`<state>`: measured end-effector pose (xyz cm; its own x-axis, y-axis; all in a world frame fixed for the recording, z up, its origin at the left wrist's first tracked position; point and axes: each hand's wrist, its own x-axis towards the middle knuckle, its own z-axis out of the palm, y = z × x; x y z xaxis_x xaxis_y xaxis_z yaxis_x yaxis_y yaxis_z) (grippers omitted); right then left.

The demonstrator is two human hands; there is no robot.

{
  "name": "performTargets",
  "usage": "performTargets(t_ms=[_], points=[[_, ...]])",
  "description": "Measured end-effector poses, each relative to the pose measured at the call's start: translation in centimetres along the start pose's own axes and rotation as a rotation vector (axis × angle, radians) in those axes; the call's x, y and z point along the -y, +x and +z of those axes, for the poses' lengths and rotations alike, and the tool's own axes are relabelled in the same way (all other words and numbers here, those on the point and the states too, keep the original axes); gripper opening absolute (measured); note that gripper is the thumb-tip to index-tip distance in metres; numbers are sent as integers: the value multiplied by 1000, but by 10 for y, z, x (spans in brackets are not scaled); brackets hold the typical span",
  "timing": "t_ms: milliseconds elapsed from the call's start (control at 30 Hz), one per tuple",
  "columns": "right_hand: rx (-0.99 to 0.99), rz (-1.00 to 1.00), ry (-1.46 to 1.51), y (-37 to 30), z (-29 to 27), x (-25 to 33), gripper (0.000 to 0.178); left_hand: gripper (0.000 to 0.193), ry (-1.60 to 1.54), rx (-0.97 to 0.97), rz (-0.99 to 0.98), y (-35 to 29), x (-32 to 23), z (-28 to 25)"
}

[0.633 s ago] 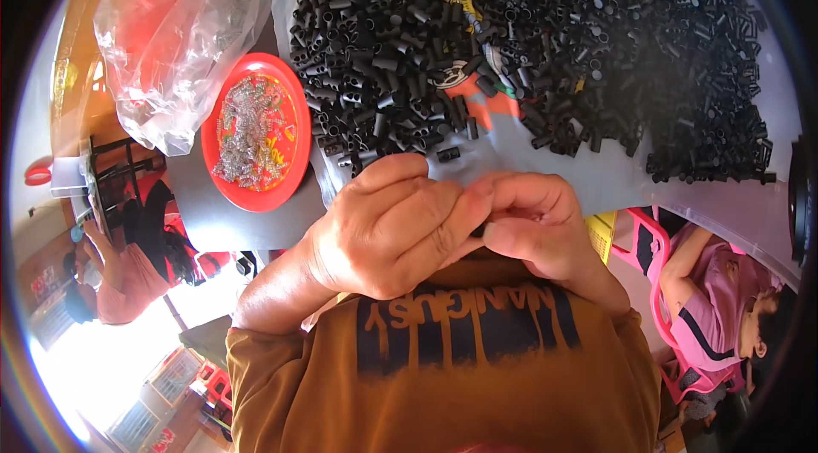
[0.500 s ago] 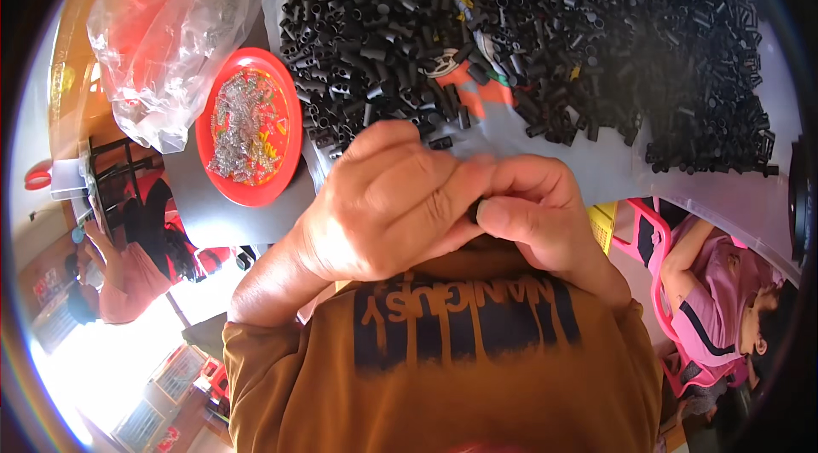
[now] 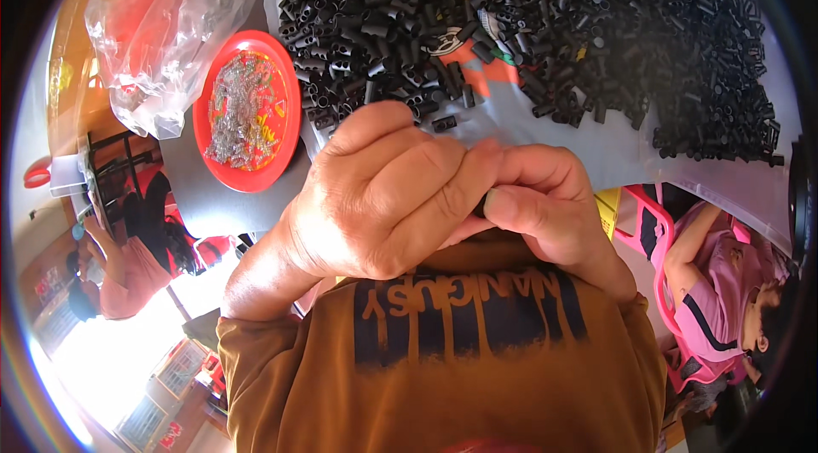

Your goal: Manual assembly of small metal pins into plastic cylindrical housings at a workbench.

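My left hand (image 3: 383, 197) and my right hand (image 3: 545, 206) meet at chest height, in front of my brown shirt. A small black piece (image 3: 483, 206) shows as a dark sliver by my right thumb, pinched between thumb and fingers. My left hand is closed, its knuckles toward me and fingertips against the right fingers. What those left fingertips grip is hidden. Beyond the hands, a large pile of short black tubes (image 3: 366, 35) covers the table. To the left, a red plate (image 3: 288, 142) holds many small silvery, clear-looking pieces (image 3: 239, 116).
A crumpled clear plastic bag (image 3: 153, 44) lies at the far left, beside the plate. More black pieces (image 3: 707, 86) spread across the right side of the table. One person (image 3: 711, 282) sits at the right on a pink chair (image 3: 660, 274); another (image 3: 128, 278) is at the left.
Both hands stay joined, with only a slight shift of the fingers. The plate and table sit a little differently in the picture, as the view has tilted slightly.
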<state>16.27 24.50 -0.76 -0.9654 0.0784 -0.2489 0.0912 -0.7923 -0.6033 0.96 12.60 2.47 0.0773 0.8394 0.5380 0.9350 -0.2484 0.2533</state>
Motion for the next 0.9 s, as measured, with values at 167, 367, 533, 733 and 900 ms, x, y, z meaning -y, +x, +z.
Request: performTargets(t_ms=[167,367,533,733,900], points=[[-46,64,-54,-4,8,2,18,45,30,-55,-9,-7,-4,1],[76,37,14,2,2,9,21,46,30,-33,-33,-7,-2,0],[14,73,-81,-5,5,14,27,44,-45,-10,-22,-4,5,-5],[89,-233,-583,-3,-8,20,23,62,-45,49,-209,30,28,-40],[105,-292,-670,2,-21,19,20,36,52,-130,-565,83,92,-47]])
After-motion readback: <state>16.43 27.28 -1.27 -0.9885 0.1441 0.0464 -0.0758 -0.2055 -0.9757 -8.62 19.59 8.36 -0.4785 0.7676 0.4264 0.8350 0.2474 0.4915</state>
